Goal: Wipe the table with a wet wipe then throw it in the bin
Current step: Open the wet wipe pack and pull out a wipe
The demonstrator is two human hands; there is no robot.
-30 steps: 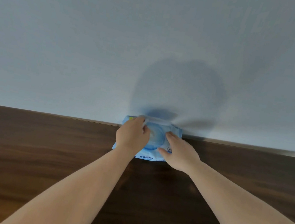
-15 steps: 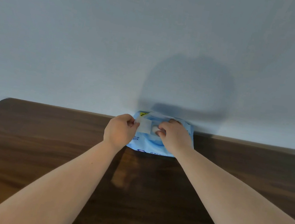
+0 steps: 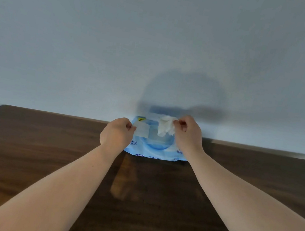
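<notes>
I see my left hand (image 3: pixel 118 132) pinching the peeled flap (image 3: pixel 143 129) of the blue pack (image 3: pixel 152 148) at the far edge of the dark surface (image 3: pixel 43 158), by the wall (image 3: pixel 99 39). My right hand (image 3: pixel 188 134) pinches a white wipe (image 3: pixel 165 128) rising from the pack's opening.

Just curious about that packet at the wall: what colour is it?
Light blue with white swirls, a small yellow mark at one corner: the wipes pack, seen in the head view.
</notes>
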